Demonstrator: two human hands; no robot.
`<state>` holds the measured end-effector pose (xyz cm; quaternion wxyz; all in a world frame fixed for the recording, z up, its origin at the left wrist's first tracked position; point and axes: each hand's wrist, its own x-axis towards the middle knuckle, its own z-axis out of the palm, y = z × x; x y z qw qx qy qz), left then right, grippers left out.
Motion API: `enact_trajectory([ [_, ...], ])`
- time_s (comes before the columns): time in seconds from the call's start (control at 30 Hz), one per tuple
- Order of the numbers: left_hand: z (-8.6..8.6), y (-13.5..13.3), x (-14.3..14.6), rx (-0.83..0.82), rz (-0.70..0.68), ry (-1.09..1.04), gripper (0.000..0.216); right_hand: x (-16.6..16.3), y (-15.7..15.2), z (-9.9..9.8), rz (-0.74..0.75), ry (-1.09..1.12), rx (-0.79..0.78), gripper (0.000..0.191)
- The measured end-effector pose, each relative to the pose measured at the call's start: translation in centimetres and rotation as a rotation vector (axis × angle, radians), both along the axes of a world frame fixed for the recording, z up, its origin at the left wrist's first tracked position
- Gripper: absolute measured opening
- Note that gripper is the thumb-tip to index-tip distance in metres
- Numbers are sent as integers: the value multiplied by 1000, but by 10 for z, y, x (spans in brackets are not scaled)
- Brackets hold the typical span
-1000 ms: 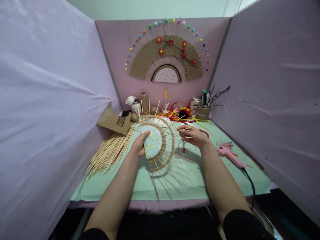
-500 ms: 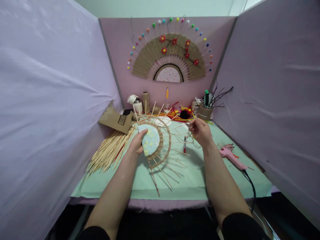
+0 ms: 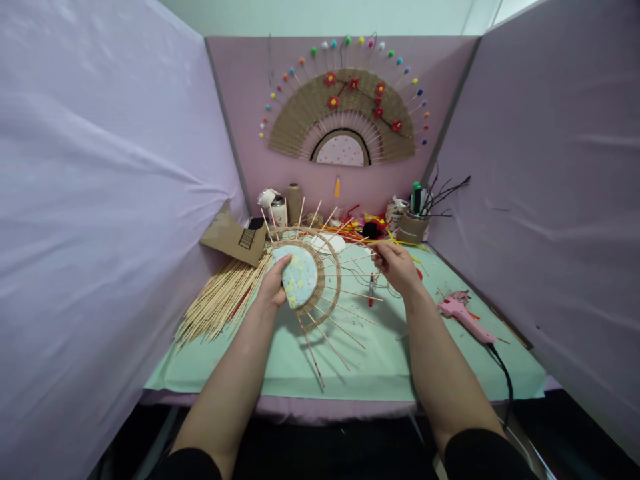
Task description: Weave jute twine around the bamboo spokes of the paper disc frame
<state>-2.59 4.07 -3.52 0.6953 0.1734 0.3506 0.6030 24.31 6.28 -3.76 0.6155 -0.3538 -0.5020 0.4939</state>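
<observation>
My left hand grips the straight edge of a half-round fan frame, its thumb on the blue-and-yellow patterned centre. Thin sticks radiate from that centre, with brown twine woven through them in an inner band and a separate outer ring. Close to the stick tips on the right, my right hand is pinched shut on twine, though the strand between the fingers is hard to make out. Loose loops of twine lie on the table below it. A red-and-dark pen rests beneath the sticks.
A bundle of sticks lies at left beside bent cardboard. A pink glue gun with a black cord is at right. Jars, coloured strips and a pot of twigs line the back. A finished fan hangs behind.
My right hand has moved slightly left, closer to the stick tips. The fan frame has turned a little in my left hand, which keeps its grip. The view has shifted slightly.
</observation>
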Motion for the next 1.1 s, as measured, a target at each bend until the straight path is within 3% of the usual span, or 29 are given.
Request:
enact_trajectory([
  [0.1, 0, 0, 2, -6, 20, -38, 39, -8, -5, -3, 78, -91, -32, 28],
  [0.27, -2, -1, 5, 8, 14, -86, 40, -22, -17, -4, 373, -330, -48, 33],
  [0.47, -2, 0, 3, 6, 37, -103, 42, -24, -13, -8, 346, -303, -82, 38],
  [0.93, 7, -3, 0, 47, 130, -127, 33, -14, -9, -5, 293, -178, -96, 28],
  [1.1, 8, -1, -3, 38, 195, -101, 27, -1, -3, -5, 173, -141, -46, 23],
])
